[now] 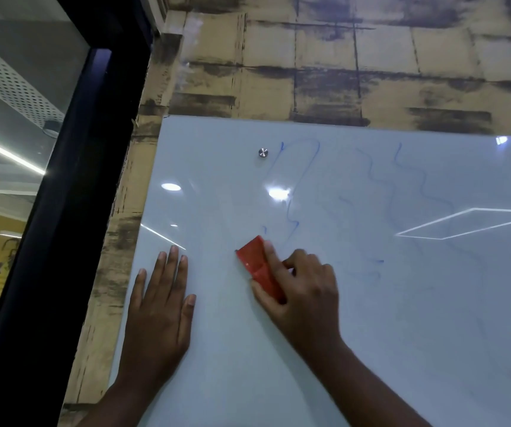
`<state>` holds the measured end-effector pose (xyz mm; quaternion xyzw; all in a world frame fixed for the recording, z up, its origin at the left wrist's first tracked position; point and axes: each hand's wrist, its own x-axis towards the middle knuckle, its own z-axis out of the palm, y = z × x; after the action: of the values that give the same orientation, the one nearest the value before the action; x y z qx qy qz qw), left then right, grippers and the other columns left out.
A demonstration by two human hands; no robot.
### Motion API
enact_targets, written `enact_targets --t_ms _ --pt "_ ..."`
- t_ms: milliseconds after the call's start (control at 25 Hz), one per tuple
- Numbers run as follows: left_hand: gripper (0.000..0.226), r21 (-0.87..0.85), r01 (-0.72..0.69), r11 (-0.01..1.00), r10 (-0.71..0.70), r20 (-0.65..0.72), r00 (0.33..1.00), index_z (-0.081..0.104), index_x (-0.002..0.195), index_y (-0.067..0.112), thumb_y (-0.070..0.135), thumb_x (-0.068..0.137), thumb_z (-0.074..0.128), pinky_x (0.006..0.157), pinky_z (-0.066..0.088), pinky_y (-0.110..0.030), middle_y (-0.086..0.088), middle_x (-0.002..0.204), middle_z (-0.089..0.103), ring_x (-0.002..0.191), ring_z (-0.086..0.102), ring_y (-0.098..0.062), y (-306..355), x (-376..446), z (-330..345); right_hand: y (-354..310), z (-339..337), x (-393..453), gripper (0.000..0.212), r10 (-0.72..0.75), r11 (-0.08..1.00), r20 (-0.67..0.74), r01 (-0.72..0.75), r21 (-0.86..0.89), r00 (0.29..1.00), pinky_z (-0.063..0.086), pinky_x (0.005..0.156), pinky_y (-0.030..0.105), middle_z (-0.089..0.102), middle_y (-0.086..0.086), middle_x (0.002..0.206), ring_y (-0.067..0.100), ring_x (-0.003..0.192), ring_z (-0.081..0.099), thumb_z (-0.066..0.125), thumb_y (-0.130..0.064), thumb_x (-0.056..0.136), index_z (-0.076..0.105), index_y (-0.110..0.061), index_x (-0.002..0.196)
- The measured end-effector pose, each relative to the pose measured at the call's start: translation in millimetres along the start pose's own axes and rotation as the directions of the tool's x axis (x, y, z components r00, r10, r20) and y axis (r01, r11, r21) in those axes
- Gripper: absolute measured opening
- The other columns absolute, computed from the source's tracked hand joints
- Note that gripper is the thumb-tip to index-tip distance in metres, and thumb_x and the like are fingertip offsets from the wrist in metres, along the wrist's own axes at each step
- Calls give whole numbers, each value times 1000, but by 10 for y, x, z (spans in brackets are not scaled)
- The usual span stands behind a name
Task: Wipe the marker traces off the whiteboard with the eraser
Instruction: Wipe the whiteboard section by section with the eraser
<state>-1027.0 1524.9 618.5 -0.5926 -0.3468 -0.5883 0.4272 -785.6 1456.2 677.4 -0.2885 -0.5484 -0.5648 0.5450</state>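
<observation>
Two hands are on the whiteboard [371, 303] — mine. My left hand [158, 306] lies flat and open against the glass near the board's left edge, fingers spread a little and pointing up, holding nothing. My right hand [303, 291] is closed round the red eraser [255, 265], thumb along its lower side and fingers curled over the top; the eraser is pressed to the board, tilted, its free end pointing up and left. It sits in the left half of the board, just right of my left hand and well below the top edge.

Blue marker traces [292, 211] wander down from the top edge to just above the eraser — one squiggle ends beside its upper end. Fainter blue lines [414, 180] run further right, toward the middle. A round metal stud [263, 152] sits near the top left corner. Ceiling lights glare on the glossy surface.
</observation>
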Motion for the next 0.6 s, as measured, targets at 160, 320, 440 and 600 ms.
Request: enact_targets --t_ms 160,320,440,600 --pt "63 0 9 1000 -9 -7 1000 27 167 5 31 110 32 131 17 -56 -7 177 21 164 21 -28 12 -15 7 560 -179 215 58 252 968 -77 -253 2 965 47 66 42 51 -2 79 21 70 51 70 -50 83 67 -30 137" --pt "63 5 19 1000 -19 -10 1000 28 167 6 32 109 33 131 18 -56 -8 177 22 164 22 -28 34 -13 1 472 -68 286 57 351 936 -121 -351 22 929 49 66 42 51 1 80 23 72 50 71 -48 83 69 -25 135" --pt "64 9 22 1000 -22 -2 1000 27 168 8 33 109 34 132 16 -55 -7 177 21 164 21 -27 28 -26 6 -99 125 69 52 46 997 -47 -44 57 998 42 64 37 57 2 84 22 75 50 70 -45 90 68 -22 136" --pt "65 21 31 999 -31 18 999 24 169 13 42 112 28 132 14 -54 -8 177 21 164 18 -27 -5 -29 28 -384 199 -94 55 -216 971 65 207 118 974 47 64 38 63 5 93 21 80 55 65 -52 95 65 -18 139"
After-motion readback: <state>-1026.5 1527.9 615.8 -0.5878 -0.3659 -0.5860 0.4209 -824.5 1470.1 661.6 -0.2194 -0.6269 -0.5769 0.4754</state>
